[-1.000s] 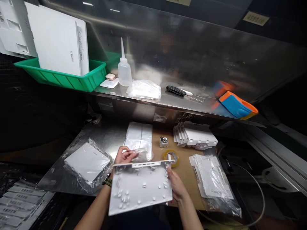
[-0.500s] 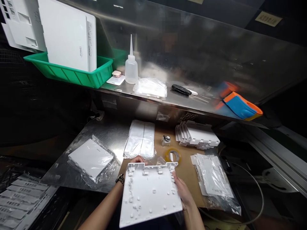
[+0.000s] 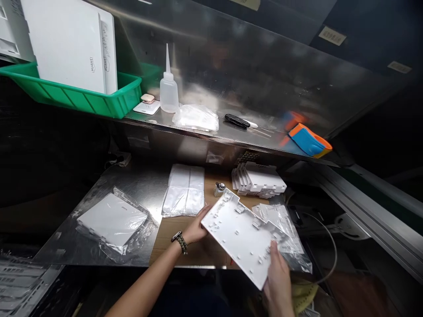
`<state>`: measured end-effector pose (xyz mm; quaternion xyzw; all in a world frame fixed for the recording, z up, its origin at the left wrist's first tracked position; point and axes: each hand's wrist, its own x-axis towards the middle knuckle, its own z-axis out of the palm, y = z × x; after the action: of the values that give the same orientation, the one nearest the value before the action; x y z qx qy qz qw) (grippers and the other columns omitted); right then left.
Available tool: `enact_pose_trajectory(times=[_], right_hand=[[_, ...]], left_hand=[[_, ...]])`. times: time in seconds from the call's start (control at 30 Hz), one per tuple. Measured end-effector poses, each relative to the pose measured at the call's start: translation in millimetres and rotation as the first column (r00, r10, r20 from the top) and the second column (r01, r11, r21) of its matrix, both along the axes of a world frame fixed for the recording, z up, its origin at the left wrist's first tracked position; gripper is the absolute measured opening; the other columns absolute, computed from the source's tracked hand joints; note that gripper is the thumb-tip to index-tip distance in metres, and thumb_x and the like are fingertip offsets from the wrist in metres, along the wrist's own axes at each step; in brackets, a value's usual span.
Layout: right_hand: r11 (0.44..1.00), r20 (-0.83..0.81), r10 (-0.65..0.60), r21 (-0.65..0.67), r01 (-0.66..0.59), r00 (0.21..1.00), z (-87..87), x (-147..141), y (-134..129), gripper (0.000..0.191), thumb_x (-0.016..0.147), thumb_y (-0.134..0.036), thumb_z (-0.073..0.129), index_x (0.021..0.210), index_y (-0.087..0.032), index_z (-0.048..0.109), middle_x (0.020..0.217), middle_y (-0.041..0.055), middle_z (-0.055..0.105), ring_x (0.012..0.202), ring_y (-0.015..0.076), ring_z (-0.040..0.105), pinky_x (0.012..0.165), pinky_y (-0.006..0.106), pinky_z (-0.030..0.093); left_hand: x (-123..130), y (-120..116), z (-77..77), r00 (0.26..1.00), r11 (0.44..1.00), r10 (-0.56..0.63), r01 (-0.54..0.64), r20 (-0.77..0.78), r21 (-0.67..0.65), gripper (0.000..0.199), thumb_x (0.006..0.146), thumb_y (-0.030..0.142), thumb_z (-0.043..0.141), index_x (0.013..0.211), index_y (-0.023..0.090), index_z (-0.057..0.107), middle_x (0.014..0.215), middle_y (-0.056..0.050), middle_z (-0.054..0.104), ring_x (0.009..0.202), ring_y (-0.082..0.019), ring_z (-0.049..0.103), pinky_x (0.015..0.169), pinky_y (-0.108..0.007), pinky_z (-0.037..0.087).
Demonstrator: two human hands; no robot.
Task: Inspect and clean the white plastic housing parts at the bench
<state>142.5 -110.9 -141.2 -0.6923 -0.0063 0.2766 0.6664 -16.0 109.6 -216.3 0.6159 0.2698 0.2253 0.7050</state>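
Note:
Between my hands, a white plastic cover (image 3: 241, 237) is held tilted, its inner side with small clips and posts facing me. My left hand (image 3: 197, 226) grips its left corner; the fingertips go out of sight behind it. On the lower right edge, my right hand (image 3: 278, 275) is closed with the thumb over the inner face. Beyond the cover sits a small metal-topped dispenser bottle (image 3: 219, 189). Part of a bagged white cover stack (image 3: 292, 237) shows behind its right side. Flat plastic bags (image 3: 184, 189) lie past my left hand.
Bagged white covers (image 3: 112, 218) lie on the metal table at left. More covers (image 3: 261, 178) are stacked at the back right. The shelf above holds a green bin (image 3: 76, 94), a squeeze bottle (image 3: 169, 92), a black-handled tool (image 3: 237, 120) and a blue-orange band (image 3: 309, 140).
The cover has turned clockwise and moved right and up, its corner now near the dispenser bottle. My left hand has come to its left corner. The tape roll is hidden now. The view has shifted.

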Motion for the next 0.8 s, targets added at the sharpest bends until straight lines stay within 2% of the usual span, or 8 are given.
enact_pose_trajectory(times=[0.1, 0.2, 0.37, 0.47, 0.57, 0.63, 0.73, 0.8], right_hand=[[0.942, 0.4, 0.055, -0.326, 0.086, 0.915, 11.7, -8, -34, 0.083, 0.081, -0.079, 0.061, 0.132, -0.014, 0.067, 0.117, 0.0165, 0.077, 0.106, 0.0362, 0.073, 0.078, 0.038, 0.061], [0.915, 0.656, 0.279, -0.403, 0.013, 0.702, 15.9, -23, -56, 0.068, 0.093, -0.073, 0.047, 0.127, -0.02, 0.071, 0.121, 0.0159, 0.076, 0.105, 0.0347, 0.075, 0.075, 0.035, 0.061], [0.918, 0.822, 0.365, -0.396, -0.022, 0.437, 14.3, -18, -72, 0.053, 0.105, -0.054, 0.037, 0.129, -0.021, 0.071, 0.123, 0.0113, 0.075, 0.099, 0.0277, 0.078, 0.067, 0.028, 0.06], [0.897, 0.829, 0.39, -0.441, 0.04, 0.402, 14.2, -3, -81, 0.054, 0.105, -0.053, 0.034, 0.129, -0.022, 0.071, 0.121, 0.0096, 0.076, 0.092, 0.0264, 0.079, 0.056, 0.027, 0.058], [0.889, 0.817, 0.38, -0.452, 0.072, 0.434, 16.5, 14, -85, 0.056, 0.105, -0.055, 0.032, 0.127, -0.024, 0.073, 0.116, 0.0092, 0.078, 0.09, 0.0273, 0.079, 0.057, 0.028, 0.058], [0.875, 0.794, 0.355, -0.468, 0.124, 0.493, 19.3, 29, -87, 0.056, 0.103, -0.058, 0.036, 0.127, -0.023, 0.073, 0.111, 0.0114, 0.079, 0.079, 0.0278, 0.079, 0.054, 0.03, 0.056], [0.829, 0.77, 0.212, -0.467, 0.306, 0.601, 22.3, 58, -88, 0.06, 0.096, -0.063, 0.051, 0.129, -0.019, 0.072, 0.083, 0.013, 0.08, 0.057, 0.0279, 0.073, 0.046, 0.032, 0.052], [0.827, 0.769, -0.012, -0.351, 0.438, 0.639, 21.4, 78, -85, 0.063, 0.093, -0.064, 0.056, 0.127, -0.014, 0.072, 0.069, 0.0121, 0.077, 0.056, 0.0297, 0.072, 0.047, 0.034, 0.053]], left_hand=[[22, -8, 3.6, 0.989, 0.985, -0.15, 0.149, 0.0, -0.081, 0.093, 0.058, 0.01, 0.085, 0.146, 0.027, 0.057, 0.156, -0.016, 0.049, 0.109, -0.029, 0.066, 0.091, -0.045, 0.057], [50, -21, 6.9, 0.977, 0.966, -0.211, 0.213, 0.031, -0.149, 0.08, 0.065, 0.011, 0.074, 0.143, 0.016, 0.059, 0.129, -0.02, 0.068, 0.077, -0.02, 0.069, 0.07, -0.037, 0.058], [95, -38, 17.0, 0.991, 0.99, -0.101, 0.108, 0.086, -0.086, 0.08, 0.073, 0.013, 0.068, 0.152, 0.017, 0.049, 0.139, -0.019, 0.062, 0.104, -0.026, 0.069, 0.086, -0.039, 0.058], [113, -51, 27.8, 0.997, 0.998, 0.016, -0.021, 0.078, 0.061, 0.073, 0.074, 0.01, 0.067, 0.146, 0.02, 0.057, 0.159, -0.017, 0.044, 0.12, -0.028, 0.062, 0.099, -0.042, 0.054], [125, -73, 44.8, 0.995, 0.971, 0.074, -0.087, 0.068, 0.221, 0.073, 0.075, 0.004, 0.061, 0.144, 0.028, 0.059, 0.167, -0.011, 0.032, 0.107, -0.024, 0.066, 0.096, -0.046, 0.055], [131, -91, 58.0, 0.999, 0.903, 0.038, -0.05, 0.038, 0.426, 0.079, 0.077, 0.001, 0.055, 0.148, 0.034, 0.054, 0.17, -0.008, 0.028, 0.091, -0.022, 0.069, 0.087, -0.048, 0.059], [140, -116, 73.5, 0.998, 0.63, -0.01, 0.055, -0.062, 0.774, 0.097, 0.077, -0.005, 0.044, 0.163, 0.036, 0.024, 0.171, -0.008, 0.024, 0.1, -0.028, 0.071, 0.086, -0.052, 0.061], [147, -130, 79.1, 0.987, 0.509, -0.009, 0.144, -0.162, 0.848, 0.115, 0.071, -0.008, 0.043, 0.164, 0.036, -0.008, 0.171, -0.009, 0.019, 0.111, -0.034, 0.07, 0.085, -0.054, 0.062]])
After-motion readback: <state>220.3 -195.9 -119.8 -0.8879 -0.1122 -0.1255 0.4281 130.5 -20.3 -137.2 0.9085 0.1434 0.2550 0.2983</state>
